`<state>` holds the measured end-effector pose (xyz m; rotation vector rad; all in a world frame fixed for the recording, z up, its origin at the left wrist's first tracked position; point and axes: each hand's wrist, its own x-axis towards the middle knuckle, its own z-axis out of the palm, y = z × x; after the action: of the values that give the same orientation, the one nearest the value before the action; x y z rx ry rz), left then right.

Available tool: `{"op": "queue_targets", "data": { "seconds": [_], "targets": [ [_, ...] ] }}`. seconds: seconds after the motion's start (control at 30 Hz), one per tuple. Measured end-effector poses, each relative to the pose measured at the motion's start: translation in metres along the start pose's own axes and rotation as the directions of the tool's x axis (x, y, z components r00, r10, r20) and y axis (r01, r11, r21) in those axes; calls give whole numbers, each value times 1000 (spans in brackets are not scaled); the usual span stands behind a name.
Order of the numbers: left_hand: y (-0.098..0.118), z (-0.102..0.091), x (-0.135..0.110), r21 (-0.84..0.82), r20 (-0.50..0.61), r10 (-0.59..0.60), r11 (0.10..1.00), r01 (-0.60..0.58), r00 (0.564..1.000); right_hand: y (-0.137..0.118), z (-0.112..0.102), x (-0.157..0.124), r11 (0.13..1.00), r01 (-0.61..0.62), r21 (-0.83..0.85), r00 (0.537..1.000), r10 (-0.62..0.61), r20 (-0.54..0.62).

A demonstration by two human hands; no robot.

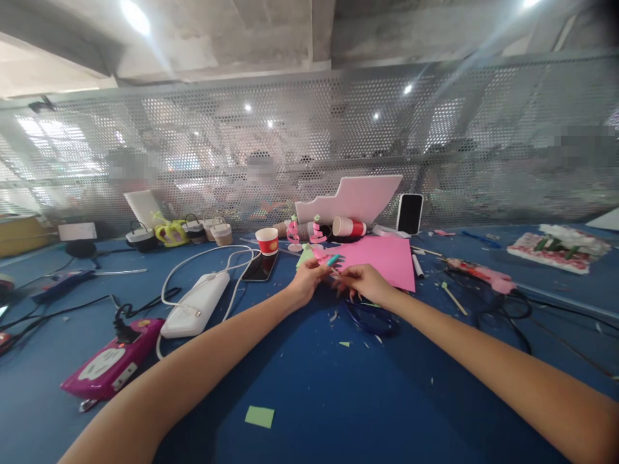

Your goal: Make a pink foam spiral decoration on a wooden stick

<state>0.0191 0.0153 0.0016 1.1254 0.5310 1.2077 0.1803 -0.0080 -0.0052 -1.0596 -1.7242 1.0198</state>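
Note:
My left hand is closed in a pinch, with a small teal piece showing at its fingertips; its kind I cannot make out. Close beside it, my right hand has its fingers bent together, and a thin pale strip shows between the two hands. What the right fingertips grip is too small to tell. Under and behind the hands lies a pink sheet. Blue-handled scissors appear to lie just below my right hand. Pink spiral paper pieces on small bases stand behind the hands.
Left are a white power bank with a looping cable, a magenta power strip and a phone by a red paper cup. Right lie a pink glue gun and wooden stick. A green paper scrap lies in front.

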Motion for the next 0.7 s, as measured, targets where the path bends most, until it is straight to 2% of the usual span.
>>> {"op": "queue_targets", "data": {
  "seconds": [0.23,0.4,0.57,0.7],
  "targets": [
    [-1,-1,1,-34,89,-44,998,47,995,-5,-3,-3,1000,2,17,998,-3,68],
    [0,1,1,-52,-28,18,998,-19,999,-4,-4,-3,998,35,44,997,-38,67],
    [1,2,0,-57,-88,55,997,-60,995,-1,-3,0,998,9,55,999,-7,-42],
    [-1,1,2,2,-136,132,991,-133,982,-1,-1,0,1000,8,24,1000,-8,-11]
  ]
}}
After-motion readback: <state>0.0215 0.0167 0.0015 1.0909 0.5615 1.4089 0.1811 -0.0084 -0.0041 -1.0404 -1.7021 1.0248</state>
